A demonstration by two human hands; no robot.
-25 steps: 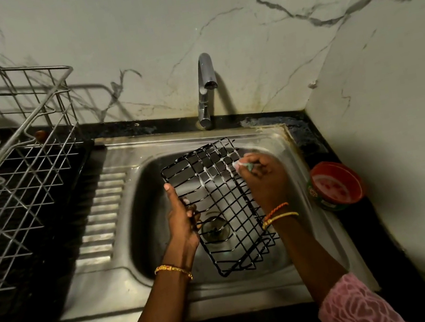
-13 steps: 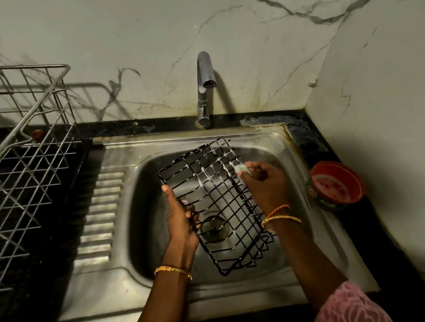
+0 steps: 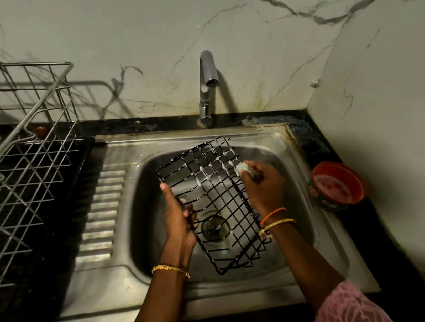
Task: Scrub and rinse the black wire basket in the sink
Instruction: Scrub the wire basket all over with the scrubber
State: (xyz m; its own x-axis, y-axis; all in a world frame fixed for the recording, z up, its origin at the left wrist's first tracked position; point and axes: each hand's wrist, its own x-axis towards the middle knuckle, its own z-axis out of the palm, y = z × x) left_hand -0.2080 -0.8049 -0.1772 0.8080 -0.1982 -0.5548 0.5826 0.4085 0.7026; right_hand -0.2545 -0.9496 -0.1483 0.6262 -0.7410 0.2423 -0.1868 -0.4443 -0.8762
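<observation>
The black wire basket (image 3: 211,188) is held tilted over the steel sink (image 3: 144,226), above the drain. White soap foam clings to its far wires. My left hand (image 3: 177,215) grips the basket's left rim, fingers curled round the wire. My right hand (image 3: 263,186) is at the right rim and pinches a small pale green scrubber (image 3: 244,168), which presses against the far right wires. The tap (image 3: 207,84) stands behind the sink with no water running from it.
A large steel wire dish rack (image 3: 14,168) stands on the dark counter at the left. A red round tub (image 3: 337,183) sits on the counter right of the sink. Marble walls close in behind and on the right.
My right hand with the scrubber has slid a little along the basket's far right wires. The basket and my left hand have barely shifted.
</observation>
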